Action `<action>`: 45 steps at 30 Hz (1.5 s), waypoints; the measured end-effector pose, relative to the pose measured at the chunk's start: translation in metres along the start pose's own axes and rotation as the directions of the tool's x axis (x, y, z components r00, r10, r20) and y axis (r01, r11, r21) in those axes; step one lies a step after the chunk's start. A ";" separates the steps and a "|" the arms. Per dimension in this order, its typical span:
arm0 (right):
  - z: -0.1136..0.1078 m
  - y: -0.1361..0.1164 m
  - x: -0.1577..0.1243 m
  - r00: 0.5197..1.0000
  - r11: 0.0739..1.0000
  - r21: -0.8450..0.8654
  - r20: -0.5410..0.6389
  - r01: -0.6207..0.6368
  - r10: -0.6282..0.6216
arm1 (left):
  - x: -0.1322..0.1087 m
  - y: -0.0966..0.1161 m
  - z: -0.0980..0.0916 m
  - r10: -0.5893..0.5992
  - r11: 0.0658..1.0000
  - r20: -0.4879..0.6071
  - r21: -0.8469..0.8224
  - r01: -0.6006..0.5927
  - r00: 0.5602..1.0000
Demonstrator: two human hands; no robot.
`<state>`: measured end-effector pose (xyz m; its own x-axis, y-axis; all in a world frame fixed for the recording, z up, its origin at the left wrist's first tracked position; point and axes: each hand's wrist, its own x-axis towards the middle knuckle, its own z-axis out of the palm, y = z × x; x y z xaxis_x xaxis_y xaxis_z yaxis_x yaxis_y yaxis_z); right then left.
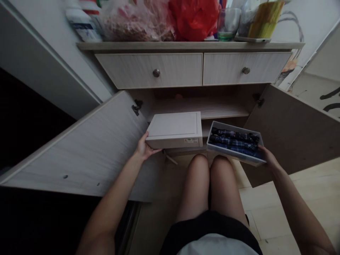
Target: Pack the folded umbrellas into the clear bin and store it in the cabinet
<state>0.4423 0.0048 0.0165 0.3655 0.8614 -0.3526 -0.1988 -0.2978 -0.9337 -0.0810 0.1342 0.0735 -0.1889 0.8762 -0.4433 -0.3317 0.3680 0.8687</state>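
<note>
My left hand (pixel 143 148) grips the near left corner of a white box lid (pixel 175 129), held flat above my knees. My right hand (pixel 267 156) holds the near right corner of the open white box bottom (pixel 233 153), tilted slightly toward me. Inside it lie three folded dark blue plaid items (pixel 235 141) side by side. Both pieces hover in front of an open wooden cabinet (pixel 207 106), whose inner shelf is partly hidden behind them.
The cabinet's two doors (pixel 87 152) (pixel 294 131) swing wide open on either side. Two shut drawers with round knobs (pixel 156 73) sit above. Plastic bags (pixel 193 17), a glass (pixel 227 23) and bottles crowd the top. My bare knees (pixel 209 184) are below, over a pale floor.
</note>
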 end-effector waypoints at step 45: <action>0.104 0.018 0.011 0.966 0.992 -0.058 0.238 0.116 -0.099 | -0.081 -0.113 0.050 -0.113 0.992 0.114 -0.049 0.119 0.987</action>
<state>0.3483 0.0517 0.0026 0.1567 0.9597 -0.2333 -0.1024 -0.2192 -0.9703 0.0179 0.0369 0.0227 -0.0438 0.8586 -0.5108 -0.3968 0.4542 0.7976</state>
